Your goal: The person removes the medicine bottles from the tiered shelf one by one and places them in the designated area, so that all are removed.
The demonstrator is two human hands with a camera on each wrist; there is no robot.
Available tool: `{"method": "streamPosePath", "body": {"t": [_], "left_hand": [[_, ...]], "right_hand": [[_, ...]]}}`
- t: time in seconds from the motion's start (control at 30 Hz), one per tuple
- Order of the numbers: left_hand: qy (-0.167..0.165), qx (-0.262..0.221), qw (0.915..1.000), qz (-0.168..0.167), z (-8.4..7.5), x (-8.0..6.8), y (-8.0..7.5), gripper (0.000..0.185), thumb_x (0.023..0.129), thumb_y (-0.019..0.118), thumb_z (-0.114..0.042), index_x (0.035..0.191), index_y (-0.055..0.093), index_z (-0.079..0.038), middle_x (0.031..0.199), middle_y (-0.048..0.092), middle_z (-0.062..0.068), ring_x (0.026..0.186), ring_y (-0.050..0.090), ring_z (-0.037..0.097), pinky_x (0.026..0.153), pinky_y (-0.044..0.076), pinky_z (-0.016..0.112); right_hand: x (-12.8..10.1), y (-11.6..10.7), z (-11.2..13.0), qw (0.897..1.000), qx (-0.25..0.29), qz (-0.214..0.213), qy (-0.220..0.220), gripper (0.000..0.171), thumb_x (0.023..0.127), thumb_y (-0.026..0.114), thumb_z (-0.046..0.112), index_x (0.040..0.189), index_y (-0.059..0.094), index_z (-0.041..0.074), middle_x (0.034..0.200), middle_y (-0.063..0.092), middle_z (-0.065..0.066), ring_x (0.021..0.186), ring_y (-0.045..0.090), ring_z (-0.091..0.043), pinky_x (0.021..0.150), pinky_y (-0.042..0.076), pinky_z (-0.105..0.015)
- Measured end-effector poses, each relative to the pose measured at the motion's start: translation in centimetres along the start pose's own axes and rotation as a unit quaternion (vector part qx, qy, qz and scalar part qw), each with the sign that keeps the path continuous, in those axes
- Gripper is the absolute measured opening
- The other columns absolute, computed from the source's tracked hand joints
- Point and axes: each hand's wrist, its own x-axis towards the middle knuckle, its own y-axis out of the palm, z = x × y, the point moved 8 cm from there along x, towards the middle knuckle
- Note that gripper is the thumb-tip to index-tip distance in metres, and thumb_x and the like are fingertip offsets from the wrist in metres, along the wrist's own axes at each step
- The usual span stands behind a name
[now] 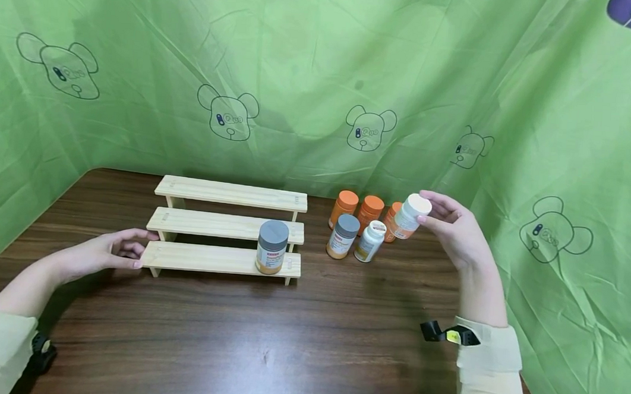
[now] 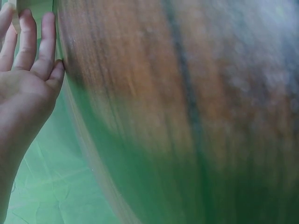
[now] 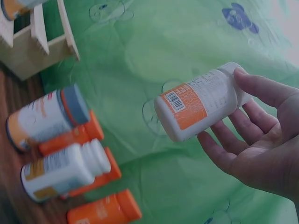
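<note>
My right hand (image 1: pixel 453 225) holds a white pill bottle (image 3: pixel 201 105) with an orange label, thumb and fingers round its white cap. In the head view, that bottle is tilted and overlaps one of the orange bottles behind. At the left end of a three-step wooden rack (image 1: pixel 210 257), my left hand (image 1: pixel 106 250) grips the lowest step between thumb and index finger. Only a sliver of the rack shows in the left wrist view. A grey-capped bottle (image 1: pixel 272 248) stands upright toward the right end of the lowest step.
Right of the rack stand another grey-capped bottle (image 1: pixel 342 237), a white bottle (image 1: pixel 369 241) and three orange bottles (image 1: pixel 345 204) behind them. The dark wooden table (image 1: pixel 264 349) runs back to a green curtain (image 1: pixel 300 71) printed with bear outlines.
</note>
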Motion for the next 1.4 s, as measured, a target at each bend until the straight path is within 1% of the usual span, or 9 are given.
{"method": "streamPosePath", "body": {"t": [0.2,0.33,0.53,0.7,0.83,0.93,1.13,1.33,1.4], "left_hand": [[-0.002,0.001,1.0000,0.003,0.2,0.1,-0.1,0.054,0.092,0.059,-0.007,0.139,0.034,-0.001,0.107,0.063,0.012,0.095,0.061,0.011,0.077,0.046,0.021],[0.001,-0.003,1.0000,0.006,0.2,0.1,0.0,0.054,0.092,0.058,-0.006,0.139,0.034,0.000,0.107,0.063,0.012,0.095,0.061,0.010,0.077,0.046,0.021],[-0.022,0.005,0.9997,-0.007,0.4,-0.1,-0.1,0.055,0.091,0.061,-0.009,0.139,0.035,-0.001,0.107,0.061,0.012,0.094,0.060,0.009,0.078,0.046,0.022],[-0.030,0.013,0.9994,-0.007,0.6,0.0,-0.1,0.055,0.091,0.061,-0.011,0.139,0.036,-0.002,0.106,0.061,0.012,0.094,0.060,0.010,0.077,0.046,0.023],[-0.021,0.010,0.9997,0.003,0.4,0.0,0.0,0.054,0.092,0.059,-0.010,0.139,0.034,-0.001,0.106,0.062,0.013,0.094,0.060,0.010,0.077,0.046,0.023],[-0.013,0.004,0.9999,0.009,0.2,0.0,0.0,0.054,0.092,0.058,-0.008,0.139,0.034,0.000,0.106,0.062,0.013,0.094,0.060,0.011,0.077,0.046,0.022],[-0.012,0.001,0.9998,0.013,0.3,0.1,0.0,0.054,0.092,0.058,-0.007,0.139,0.033,0.001,0.106,0.062,0.014,0.094,0.060,0.011,0.077,0.046,0.022],[-0.013,0.004,0.9998,0.014,0.3,0.0,0.0,0.055,0.092,0.058,-0.008,0.139,0.032,0.003,0.106,0.062,0.014,0.094,0.061,0.010,0.078,0.046,0.021],[-0.013,0.004,0.9998,0.013,0.3,0.0,0.0,0.055,0.092,0.058,-0.008,0.139,0.032,0.002,0.106,0.062,0.014,0.094,0.060,0.010,0.077,0.046,0.022]], "right_hand": [[-0.4,-2.2,-1.9,0.999,-0.003,-0.034,0.026,0.045,0.085,0.059,-0.013,0.126,0.057,0.005,0.111,0.066,0.003,0.104,0.059,-0.010,0.086,0.047,-0.021],[-0.5,-3.6,-3.3,0.998,-0.014,-0.046,0.036,0.046,0.085,0.061,-0.010,0.127,0.057,0.007,0.111,0.065,0.004,0.103,0.058,-0.009,0.085,0.047,-0.020],[-0.5,-5.1,-5.8,0.996,-0.028,-0.064,0.059,0.046,0.085,0.065,-0.005,0.127,0.057,0.010,0.108,0.066,0.008,0.100,0.058,-0.006,0.081,0.047,-0.019],[-0.5,-5.7,-8.1,0.994,-0.022,-0.072,0.077,0.048,0.084,0.065,-0.005,0.130,0.055,0.008,0.107,0.065,0.009,0.100,0.057,-0.006,0.079,0.046,-0.019],[-0.4,-6.1,-9.8,0.993,-0.010,-0.079,0.087,0.046,0.084,0.064,-0.006,0.127,0.057,0.011,0.106,0.063,0.007,0.100,0.056,-0.007,0.080,0.047,-0.019],[-0.3,-6.4,-11.1,0.991,-0.003,-0.085,0.101,0.048,0.084,0.065,-0.006,0.127,0.056,0.011,0.106,0.062,0.006,0.099,0.057,-0.007,0.081,0.048,-0.019],[-0.4,-6.9,-13.5,0.987,0.007,-0.099,0.130,0.057,0.084,0.064,-0.007,0.137,0.047,0.005,0.107,0.060,0.007,0.097,0.058,-0.005,0.081,0.048,-0.020],[-0.2,-7.1,-15.0,0.981,0.055,-0.116,0.146,0.055,0.084,0.061,-0.011,0.134,0.049,0.006,0.104,0.063,0.006,0.094,0.060,-0.006,0.081,0.049,-0.023],[-0.2,-7.1,-15.4,0.979,0.065,-0.117,0.152,0.057,0.084,0.059,-0.013,0.137,0.046,0.004,0.104,0.063,0.006,0.094,0.061,-0.007,0.081,0.049,-0.023]]}}
